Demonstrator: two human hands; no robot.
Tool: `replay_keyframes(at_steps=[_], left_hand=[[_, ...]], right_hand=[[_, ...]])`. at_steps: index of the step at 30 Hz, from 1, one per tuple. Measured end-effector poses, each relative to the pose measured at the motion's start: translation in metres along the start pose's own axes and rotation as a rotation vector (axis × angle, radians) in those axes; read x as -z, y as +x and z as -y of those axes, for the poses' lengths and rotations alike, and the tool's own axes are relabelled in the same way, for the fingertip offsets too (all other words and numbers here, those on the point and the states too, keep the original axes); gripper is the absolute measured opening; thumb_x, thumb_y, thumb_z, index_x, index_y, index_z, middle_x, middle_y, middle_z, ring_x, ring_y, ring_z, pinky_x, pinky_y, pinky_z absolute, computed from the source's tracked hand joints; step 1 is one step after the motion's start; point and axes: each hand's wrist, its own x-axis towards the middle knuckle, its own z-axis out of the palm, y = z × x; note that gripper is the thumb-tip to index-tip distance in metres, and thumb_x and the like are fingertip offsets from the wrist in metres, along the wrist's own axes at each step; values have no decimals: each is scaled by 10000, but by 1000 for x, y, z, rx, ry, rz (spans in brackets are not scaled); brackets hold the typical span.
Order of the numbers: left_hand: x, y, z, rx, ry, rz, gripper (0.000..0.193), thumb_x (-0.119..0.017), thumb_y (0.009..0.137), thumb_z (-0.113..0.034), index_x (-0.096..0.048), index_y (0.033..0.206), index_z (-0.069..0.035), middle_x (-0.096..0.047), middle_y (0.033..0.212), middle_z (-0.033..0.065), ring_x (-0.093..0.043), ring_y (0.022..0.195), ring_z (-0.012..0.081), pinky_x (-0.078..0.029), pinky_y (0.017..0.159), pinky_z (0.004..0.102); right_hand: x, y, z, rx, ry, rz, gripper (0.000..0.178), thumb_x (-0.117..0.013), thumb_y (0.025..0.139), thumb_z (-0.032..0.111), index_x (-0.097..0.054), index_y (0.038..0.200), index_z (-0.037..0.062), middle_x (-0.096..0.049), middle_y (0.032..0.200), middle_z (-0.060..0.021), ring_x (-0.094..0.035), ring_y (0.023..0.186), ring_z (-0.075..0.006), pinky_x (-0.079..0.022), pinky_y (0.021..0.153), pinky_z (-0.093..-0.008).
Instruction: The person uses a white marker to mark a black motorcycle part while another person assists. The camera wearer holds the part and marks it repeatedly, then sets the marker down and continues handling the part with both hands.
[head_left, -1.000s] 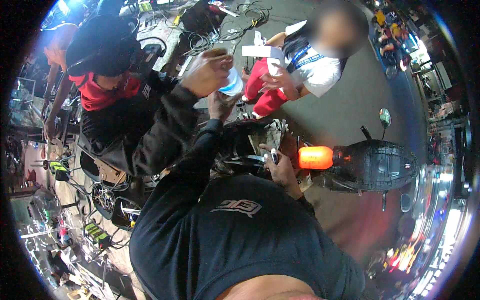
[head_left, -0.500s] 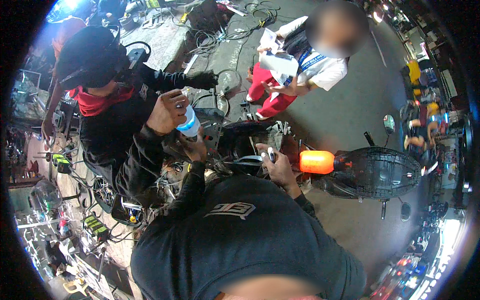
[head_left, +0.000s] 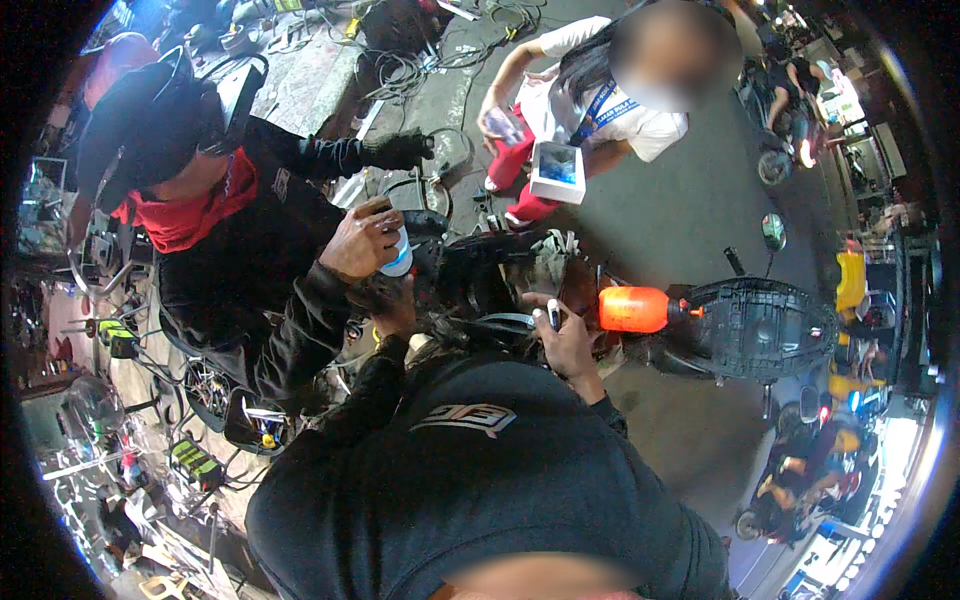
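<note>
My left hand (head_left: pixel 393 303) reaches into the dark open body of a scooter (head_left: pixel 480 290); its fingers curl among dark parts, and the grip is hidden. On the scooter's right side, my right hand (head_left: pixel 566 342) pinches a small white and blue stick-like object (head_left: pixel 553 316). Just above my left hand, a co-worker in a black jacket and red scarf holds a white and blue bottle (head_left: pixel 399 258) in one hand (head_left: pixel 362 243). An orange lamp (head_left: pixel 634 309) glows to the right of my right hand.
The scooter's black footboard (head_left: pixel 765 325) and mirror (head_left: pixel 772 231) lie to the right. Another person in a white shirt crouches behind, holding a white box (head_left: pixel 558 171). Cables (head_left: pixel 400 70), tools and green-black units (head_left: pixel 195 462) crowd the left. Parked scooters (head_left: pixel 800 470) stand at lower right.
The co-worker's hand with the bottle has come down and left, close over my left hand. My right hand has stayed on the scooter. The crouching person now holds out the white box.
</note>
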Motion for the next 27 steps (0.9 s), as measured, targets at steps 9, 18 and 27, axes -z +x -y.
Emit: replay_keyframes(at_steps=[9,18,27], left_hand=[[-40,-23,-133,-390,-479,194,320,-670,946,-232,-530,1140,-19,-635,897,187,-611,733,252,-478,670,390],[-76,111,-198,150,-969,80,556,-665,928,-276,-456,1336,38,-594,1177,231,-642,977,254,-529,778,367],[-83,86,-167,-108,-580,218,388,-591,982,-341,-623,1077,33,-665,998,142,-607,934,199,-491,786,348]], right_hand=[[10,-5,-24,-45,40,62,251,-577,984,146,-681,1204,85,-622,796,24,-534,676,-44,-459,631,-225],[13,15,-25,61,75,121,242,-579,980,152,-688,1194,122,-578,714,24,-508,637,-64,-431,596,-256],[22,43,-17,-18,-7,163,243,-576,972,129,-685,1184,89,-587,749,14,-514,622,-60,-434,579,-241]])
